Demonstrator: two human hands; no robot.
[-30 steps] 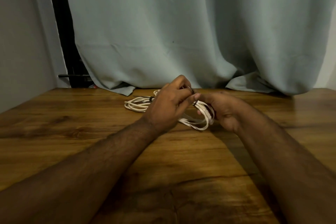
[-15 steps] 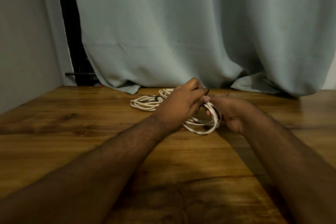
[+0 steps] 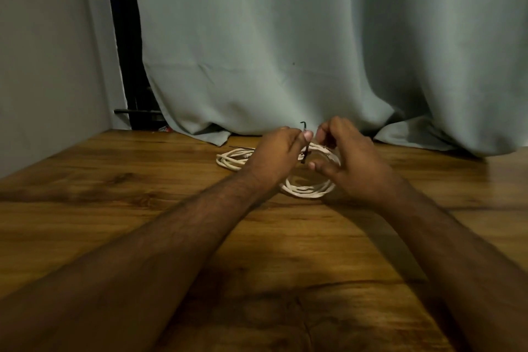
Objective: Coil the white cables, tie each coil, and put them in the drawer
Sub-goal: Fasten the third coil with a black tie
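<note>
A white cable coil (image 3: 307, 190) lies on the wooden table (image 3: 120, 208) between my hands. My left hand (image 3: 278, 156) pinches a thin black tie (image 3: 304, 148) that stands up across the coil's far side. My right hand (image 3: 347, 163) sits over the coil's right side, thumb and fingers curved around the cable near the tie. A second white coil (image 3: 234, 158) rests on the table just behind and left of my left hand, with a dark tie on it. No drawer is in view.
A pale grey-green curtain (image 3: 285, 51) hangs down to the table's far edge. A grey wall (image 3: 43, 51) bounds the left side, with a dark gap (image 3: 125, 37) beside the curtain. Bare wood stretches to the left, right and front of the coils.
My hands have drawn slightly apart and the black tie now sticks up between them. The head camera has shifted, so the scene sits further right in view.
</note>
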